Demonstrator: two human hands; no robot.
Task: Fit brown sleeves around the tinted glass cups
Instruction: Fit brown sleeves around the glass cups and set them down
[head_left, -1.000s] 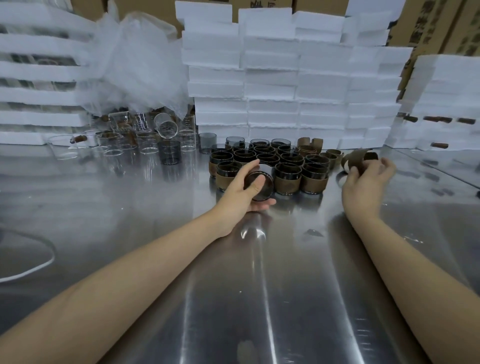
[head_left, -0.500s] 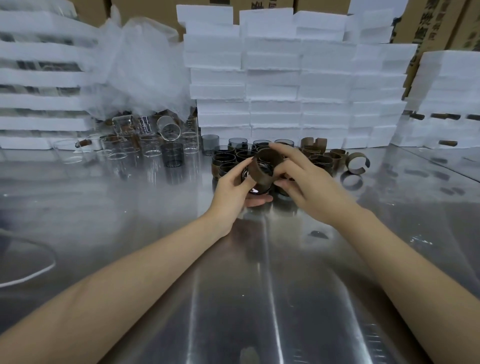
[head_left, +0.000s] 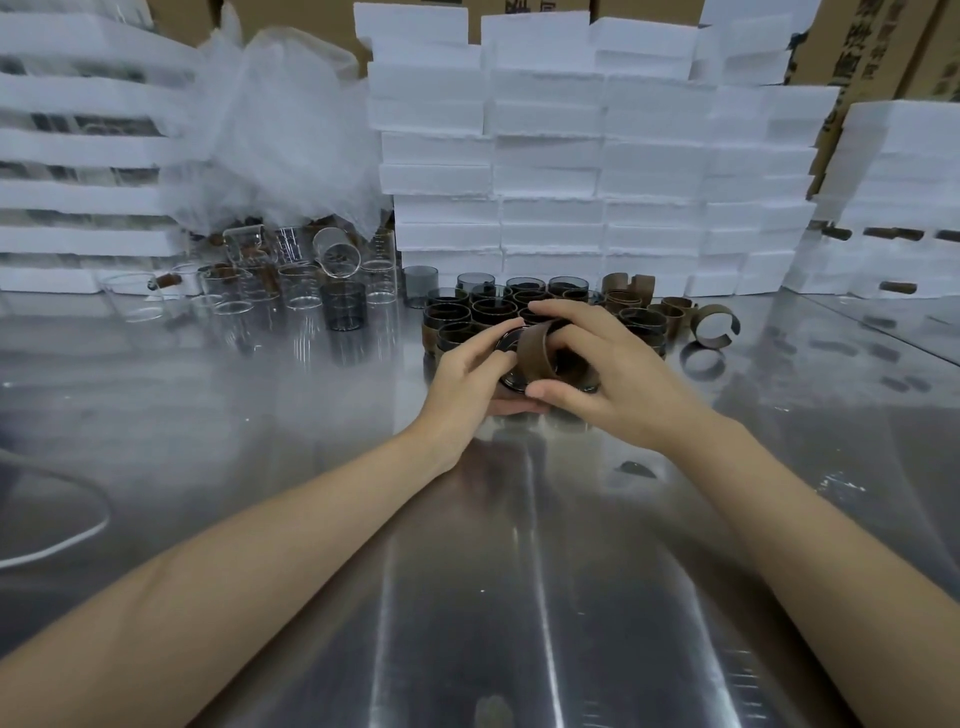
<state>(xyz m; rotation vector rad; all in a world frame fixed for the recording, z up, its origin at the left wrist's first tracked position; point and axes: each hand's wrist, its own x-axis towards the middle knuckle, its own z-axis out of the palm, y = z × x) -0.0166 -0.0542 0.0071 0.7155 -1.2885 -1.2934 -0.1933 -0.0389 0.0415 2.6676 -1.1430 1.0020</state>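
**Both hands on one cup, sleeve going round it**

Left hand (head_left: 470, 374) grips a dark tinted glass cup (head_left: 510, 383), fingers curled round its side and underside. The cup is tilted and sits low over the shiny steel bench (head_left: 467, 571); can't tell if it touches the surface. Right hand (head_left: 613, 379) pinches a brown curved band sleeve (head_left: 537, 354), thumb below and fingers over the top, and presses it against the cup's wall. The sleeve is partly on, and its open ends are hidden by fingers.

Just behind the hands is a cluster of tinted cups already wearing brown sleeves (head_left: 452, 314). To its right are loose brown sleeves, one open C-shaped sleeve (head_left: 714, 325) lying apart from the rest. One bare tinted cup (head_left: 420, 285) stands at the cluster's back left. Clear glass cups (head_left: 301, 286) crowd further left, under crumpled clear plastic wrap (head_left: 270, 130). Stacked white foam blocks (head_left: 550, 156) line the back, with cardboard boxes (head_left: 872, 41) behind them. A white cable (head_left: 62, 540) loops at the bench's left edge.
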